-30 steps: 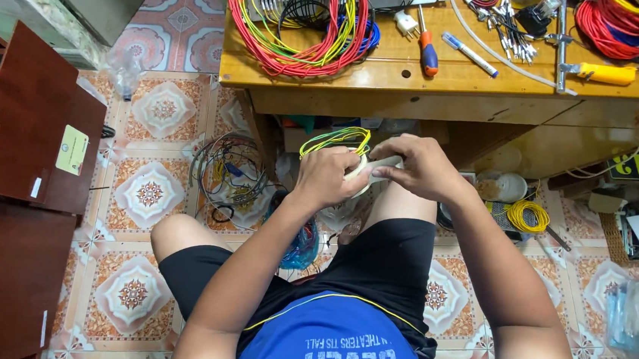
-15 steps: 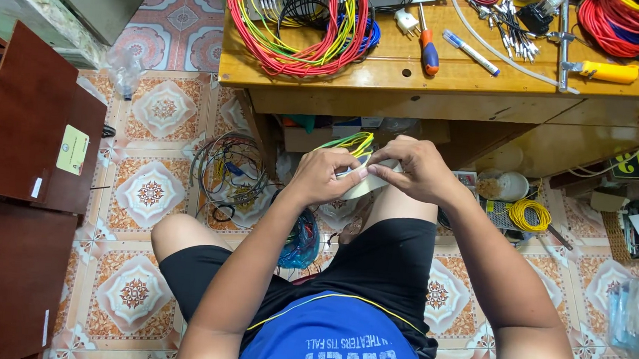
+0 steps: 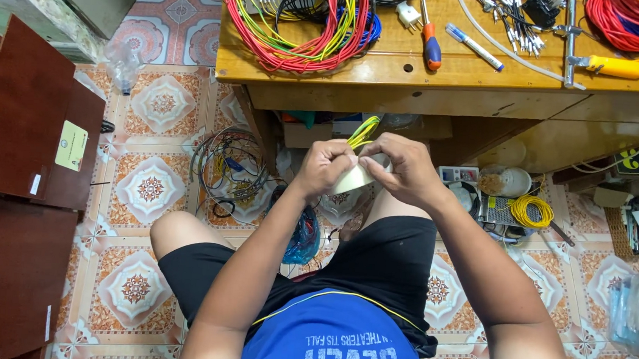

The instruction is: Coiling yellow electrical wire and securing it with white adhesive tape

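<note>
Head view: tape roll [image 3: 356, 178] (pale) between both hands [image 3: 370, 168].

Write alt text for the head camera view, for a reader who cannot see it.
A seated person's left hand and right hand together hold a roll of tape and a small bundle of yellow-green wires above their lap. Ahead, a wooden workbench carries coiled coloured wires and a screwdriver.

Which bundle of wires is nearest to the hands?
The small yellow-green wire loop, sticking up at the left hand and right hand. The red-yellow coil lies on the bench; the yellow coil on the floor.
</note>
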